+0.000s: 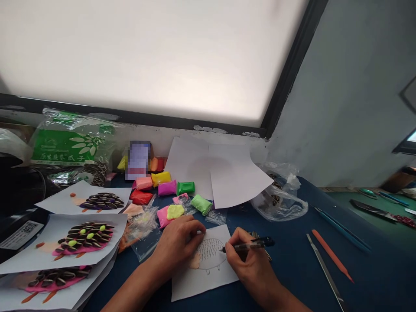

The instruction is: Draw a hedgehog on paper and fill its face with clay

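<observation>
A small sheet of white paper [208,286] lies on the blue table, bearing a pen drawing of a hedgehog [211,250] with short strokes over its body. The face end has a flat peach patch [195,261]. My left hand [178,242] rests on the sheet's upper left, fingers loosely bent and lying on the paper, holding nothing. In my right hand [249,264] a black pen [250,245] is gripped, its tip on or just above the right part of the drawing. Sunflower seeds [256,236] show partly behind the right hand.
Finished seed hedgehogs on paper [84,238] are stacked at left. Behind are clay packets [167,187], a phone [138,160], a seed bag [71,143] and blank sheets [230,177]. A plastic bag [282,199], tweezers [341,229] and an orange clay tool [331,255] lie right.
</observation>
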Demonstrator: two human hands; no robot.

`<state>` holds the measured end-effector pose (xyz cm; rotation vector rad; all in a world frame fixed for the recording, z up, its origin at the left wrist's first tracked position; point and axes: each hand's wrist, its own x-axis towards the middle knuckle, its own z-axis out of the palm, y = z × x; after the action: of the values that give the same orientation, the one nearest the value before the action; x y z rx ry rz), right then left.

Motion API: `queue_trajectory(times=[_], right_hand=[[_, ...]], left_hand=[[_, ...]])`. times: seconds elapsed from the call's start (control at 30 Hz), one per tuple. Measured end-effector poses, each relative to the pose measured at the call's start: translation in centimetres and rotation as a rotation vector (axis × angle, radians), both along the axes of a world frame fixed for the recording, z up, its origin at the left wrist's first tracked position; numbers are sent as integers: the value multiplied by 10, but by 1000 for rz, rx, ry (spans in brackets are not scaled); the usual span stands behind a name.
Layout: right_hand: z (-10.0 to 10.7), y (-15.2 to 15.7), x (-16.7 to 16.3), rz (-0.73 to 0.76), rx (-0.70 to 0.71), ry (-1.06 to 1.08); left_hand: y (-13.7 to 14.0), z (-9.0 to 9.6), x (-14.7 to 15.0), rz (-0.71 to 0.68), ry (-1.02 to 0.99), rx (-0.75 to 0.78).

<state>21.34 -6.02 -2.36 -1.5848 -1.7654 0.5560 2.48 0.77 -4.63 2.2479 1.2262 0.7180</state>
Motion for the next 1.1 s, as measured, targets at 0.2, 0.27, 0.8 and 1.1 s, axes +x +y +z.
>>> queue_trajectory(times=[0.2, 0.27, 0.8, 1.1], right_hand=[[0, 0, -1, 13, -54, 16], [1, 0, -2, 20, -64, 21], [2, -2, -1, 36, -72, 36], [-1, 0, 2, -7, -57, 21]], left_hand=[[0, -1, 0, -5, -10, -4], [0, -2, 0, -5, -8, -5], [0, -2, 0, 5, -10, -8], [0, -1, 0, 7, 6, -13]])
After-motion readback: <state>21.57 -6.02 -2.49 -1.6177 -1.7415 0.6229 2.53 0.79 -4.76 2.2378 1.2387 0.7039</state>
